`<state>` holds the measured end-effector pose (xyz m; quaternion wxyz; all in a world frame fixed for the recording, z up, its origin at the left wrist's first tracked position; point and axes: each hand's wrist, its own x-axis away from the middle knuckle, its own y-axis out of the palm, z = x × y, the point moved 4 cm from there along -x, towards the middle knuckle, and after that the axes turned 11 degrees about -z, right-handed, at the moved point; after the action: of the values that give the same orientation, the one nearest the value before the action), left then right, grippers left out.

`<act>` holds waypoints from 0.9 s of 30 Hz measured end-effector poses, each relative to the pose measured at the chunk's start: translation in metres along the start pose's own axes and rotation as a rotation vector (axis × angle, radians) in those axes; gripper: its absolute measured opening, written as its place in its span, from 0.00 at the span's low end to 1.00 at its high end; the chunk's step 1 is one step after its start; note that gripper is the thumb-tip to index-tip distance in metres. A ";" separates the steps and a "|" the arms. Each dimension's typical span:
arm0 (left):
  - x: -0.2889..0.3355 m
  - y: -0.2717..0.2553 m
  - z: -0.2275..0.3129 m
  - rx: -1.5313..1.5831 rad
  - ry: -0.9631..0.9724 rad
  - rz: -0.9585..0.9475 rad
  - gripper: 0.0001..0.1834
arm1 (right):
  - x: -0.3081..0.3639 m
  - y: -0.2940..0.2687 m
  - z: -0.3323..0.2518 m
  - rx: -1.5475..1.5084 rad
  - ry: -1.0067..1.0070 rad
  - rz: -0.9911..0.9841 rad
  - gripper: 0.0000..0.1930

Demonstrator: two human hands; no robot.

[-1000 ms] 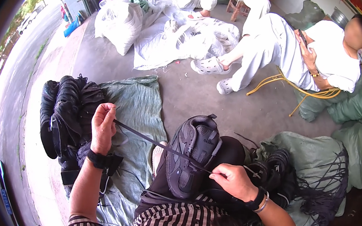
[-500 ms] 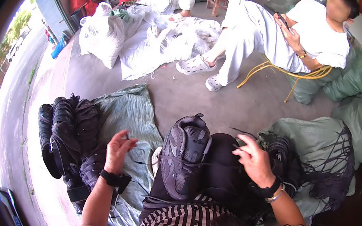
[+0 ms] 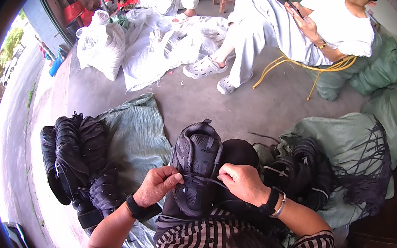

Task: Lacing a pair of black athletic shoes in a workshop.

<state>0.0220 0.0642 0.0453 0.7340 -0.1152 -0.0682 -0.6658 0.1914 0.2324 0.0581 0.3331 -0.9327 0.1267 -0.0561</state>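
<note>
Far left: a heap of black shoes (image 3: pixel 75 149) lies packed together on the floor; beyond it, a stuffed white sack (image 3: pixel 94 53) stands near loose white sheeting (image 3: pixel 146 64). Next, a green woven sheet (image 3: pixel 134 131) is spread beside the heap. Left hand (image 3: pixel 156 186), black band at the wrist: thumb and finger closed, pinching the lace (image 3: pixel 206 179) at the shoe's left side. Center: the dark grey shoe (image 3: pixel 199 161) rests on the person's lap between both hands, toe toward the body, heel loop away. Right hand (image 3: pixel 245 183), with black band and silver bangle: fingertips closed on the lace just right of the shoe. Further right, more dark shoes (image 3: pixel 303 172) lie beside a green sack (image 3: pixel 326 124) with a tangle of dark laces (image 3: pixel 362 187) over it. Behind, a co-worker (image 3: pixel 340 22) sits on a yellow chair (image 3: pixel 340 65), holding a phone (image 3: pixel 294 9). Far right: filled green sacks (image 3: pixel 394 122).
</note>
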 end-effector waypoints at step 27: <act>-0.014 0.014 0.062 -1.061 0.290 0.357 0.08 | -0.010 0.007 0.000 -0.117 0.077 -0.215 0.05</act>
<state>0.0373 0.0948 0.1009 0.6787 -0.3849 0.3966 -0.4836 0.1801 0.2302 0.0531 0.2651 -0.9559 0.0416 -0.1196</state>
